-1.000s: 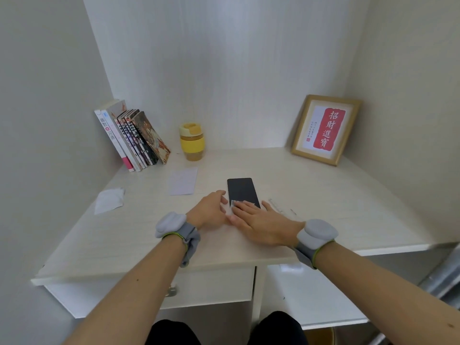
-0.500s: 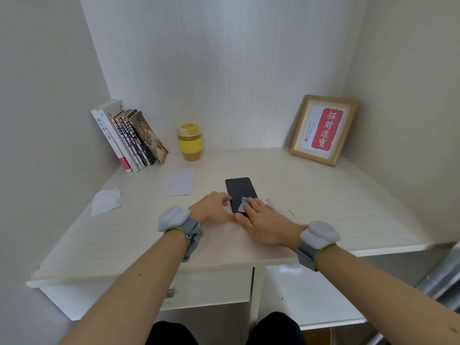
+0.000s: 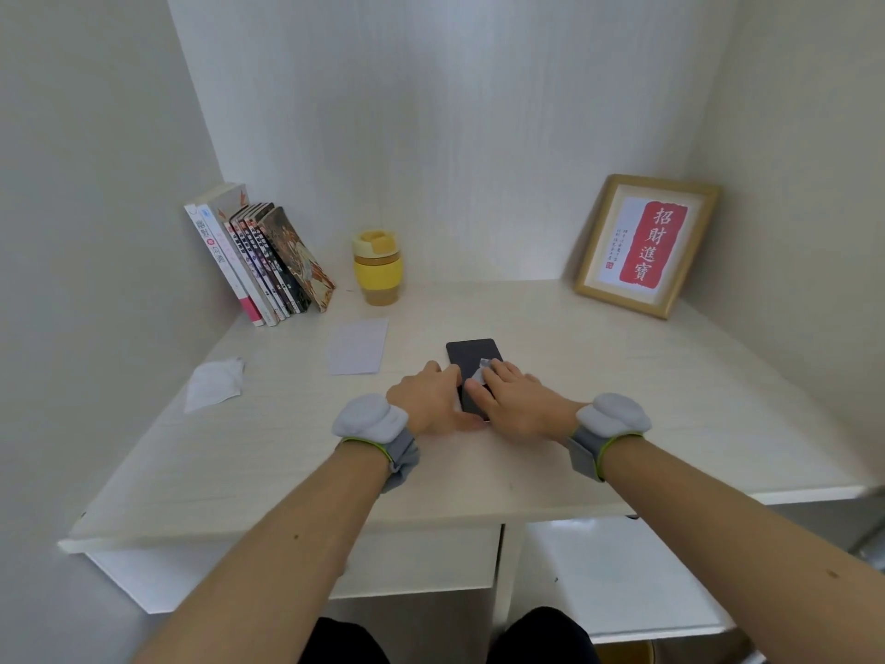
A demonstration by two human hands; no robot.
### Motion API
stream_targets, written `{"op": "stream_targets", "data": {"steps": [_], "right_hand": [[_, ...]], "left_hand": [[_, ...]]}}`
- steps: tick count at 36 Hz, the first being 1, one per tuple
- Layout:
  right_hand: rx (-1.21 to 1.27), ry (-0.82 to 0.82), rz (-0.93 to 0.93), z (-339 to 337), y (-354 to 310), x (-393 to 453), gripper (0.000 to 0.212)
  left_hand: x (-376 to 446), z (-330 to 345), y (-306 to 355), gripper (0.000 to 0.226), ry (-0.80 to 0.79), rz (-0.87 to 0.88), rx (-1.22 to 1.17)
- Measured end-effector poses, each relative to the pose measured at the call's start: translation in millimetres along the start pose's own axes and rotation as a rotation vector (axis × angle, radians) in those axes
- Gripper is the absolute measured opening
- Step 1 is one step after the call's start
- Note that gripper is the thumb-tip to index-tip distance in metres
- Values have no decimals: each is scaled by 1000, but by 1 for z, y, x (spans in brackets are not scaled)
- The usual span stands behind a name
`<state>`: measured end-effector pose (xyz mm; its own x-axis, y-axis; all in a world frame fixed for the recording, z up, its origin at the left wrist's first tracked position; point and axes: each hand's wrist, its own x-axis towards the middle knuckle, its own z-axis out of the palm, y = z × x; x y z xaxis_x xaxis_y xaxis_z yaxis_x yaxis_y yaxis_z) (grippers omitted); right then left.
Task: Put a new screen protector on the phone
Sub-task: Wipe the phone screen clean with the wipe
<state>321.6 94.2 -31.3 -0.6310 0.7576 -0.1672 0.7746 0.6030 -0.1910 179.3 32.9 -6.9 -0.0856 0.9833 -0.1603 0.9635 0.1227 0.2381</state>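
Note:
A black phone (image 3: 473,353) lies flat, screen up, in the middle of the white desk (image 3: 598,376). My right hand (image 3: 515,400) lies across its near half, its straight fingers pressing a small white wipe (image 3: 480,372) onto the screen. My left hand (image 3: 428,399) rests against the phone's left edge and steadies it. The near end of the phone is hidden under both hands. A pale rectangular sheet (image 3: 358,346), possibly the protector's packet, lies to the left of the phone.
A crumpled white cloth (image 3: 213,383) lies at the left of the desk. Several books (image 3: 261,261) lean on the left wall, with a yellow cup (image 3: 377,266) beside them. A framed picture (image 3: 646,244) leans at the back right.
My right hand has slid the wipe from the phone's near end farther up the screen. My left hand has stayed at the phone's left edge.

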Motion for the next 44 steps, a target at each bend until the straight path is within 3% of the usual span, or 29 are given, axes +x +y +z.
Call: {"op": "stream_targets", "data": {"steps": [5, 10, 13, 20, 33, 44], "right_hand": [[31, 10, 38, -11, -1, 16, 37], [59, 14, 87, -18, 1, 41, 62], [58, 9, 97, -20, 2, 56, 65], [-32, -4, 26, -22, -4, 65, 49], [-62, -33, -139, -17, -7, 22, 49], [-120, -38, -158, -14, -8, -11, 47]], "left_hand": [[1, 1, -7, 72, -14, 35, -28], [3, 1, -12, 72, -28, 50, -48], [5, 3, -15, 70, -37, 64, -46], [7, 3, -19, 70, -44, 91, -56], [5, 0, -20, 71, -50, 86, -94], [2, 0, -17, 70, -54, 56, -90]]}}
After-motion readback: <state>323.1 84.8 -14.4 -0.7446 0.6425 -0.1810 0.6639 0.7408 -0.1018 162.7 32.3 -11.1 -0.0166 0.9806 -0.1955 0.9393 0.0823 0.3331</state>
